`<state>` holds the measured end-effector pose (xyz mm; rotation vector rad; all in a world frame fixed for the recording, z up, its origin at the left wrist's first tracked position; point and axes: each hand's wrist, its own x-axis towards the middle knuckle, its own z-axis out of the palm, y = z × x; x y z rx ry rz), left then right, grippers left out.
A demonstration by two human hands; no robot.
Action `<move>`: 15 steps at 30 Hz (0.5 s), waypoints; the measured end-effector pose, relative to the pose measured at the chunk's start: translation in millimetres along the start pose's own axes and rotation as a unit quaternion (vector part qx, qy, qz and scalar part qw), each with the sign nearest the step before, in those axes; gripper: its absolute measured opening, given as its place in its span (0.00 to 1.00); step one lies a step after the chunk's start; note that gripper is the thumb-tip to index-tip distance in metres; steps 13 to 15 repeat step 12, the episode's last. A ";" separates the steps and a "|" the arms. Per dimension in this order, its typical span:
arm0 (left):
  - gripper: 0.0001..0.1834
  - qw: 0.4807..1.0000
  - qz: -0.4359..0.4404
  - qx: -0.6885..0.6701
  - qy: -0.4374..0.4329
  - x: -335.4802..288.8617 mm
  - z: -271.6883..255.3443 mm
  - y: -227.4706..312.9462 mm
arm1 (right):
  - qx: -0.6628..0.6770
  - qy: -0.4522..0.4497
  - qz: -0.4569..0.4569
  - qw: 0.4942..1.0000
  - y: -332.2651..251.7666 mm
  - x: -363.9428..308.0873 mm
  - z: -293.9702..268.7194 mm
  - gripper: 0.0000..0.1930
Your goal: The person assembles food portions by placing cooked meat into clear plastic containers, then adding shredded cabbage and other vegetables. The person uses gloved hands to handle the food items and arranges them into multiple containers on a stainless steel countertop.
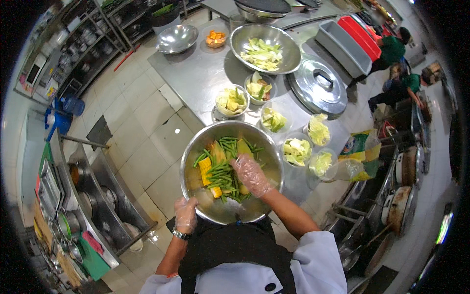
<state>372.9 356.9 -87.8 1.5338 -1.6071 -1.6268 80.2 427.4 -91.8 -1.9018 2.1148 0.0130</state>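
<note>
A large steel mixing bowl point(192, 147) sits at the near edge of the table, against my body. Cut green beans point(221, 174), pieces of corn on the cob point(205, 171) and some pale yellow-green pieces lie in it. My left hand point(186, 215), in a clear plastic glove, is closed on the bowl's near left rim. Inside the bowl, my gloved right hand point(250, 175) reaches down among the beans with its fingers curled. What those fingertips hold is hidden. Just beyond the bowl stand several clear plastic tubs of cut cabbage, including a tub point(231, 101) with green beans in it.
Farther back on the steel table point(196, 93) are a steel bowl of cabbage point(262, 55), a tub of orange cubes point(216, 39), an empty steel bowl point(177, 39), a round lid point(318, 85) and a grey bin point(342, 48). Two people in green work at right. Shelves stand at left.
</note>
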 end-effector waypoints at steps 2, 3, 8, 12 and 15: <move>0.06 0.996 -0.072 -0.048 0.012 4.0 7.5 17.4 | 0.467 0.105 0.069 0.875 19.5 -10.9 58.7 0.24; 0.05 0.996 -0.077 -0.047 0.005 4.7 6.6 26.4 | 0.504 0.140 0.073 0.849 26.9 -16.0 64.8 0.22; 0.04 0.987 -0.095 -0.127 -0.010 7.2 5.9 28.3 | 0.501 0.105 0.140 0.847 39.3 -38.2 -30.7 0.09; 0.04 0.991 -0.084 -0.101 -0.031 10.1 6.7 29.3 | 0.627 0.102 0.273 0.722 75.7 -66.2 -54.7 0.11; 0.04 0.991 -0.084 -0.101 -0.031 10.1 6.7 29.3 | 0.627 0.102 0.273 0.722 75.7 -66.2 -54.7 0.11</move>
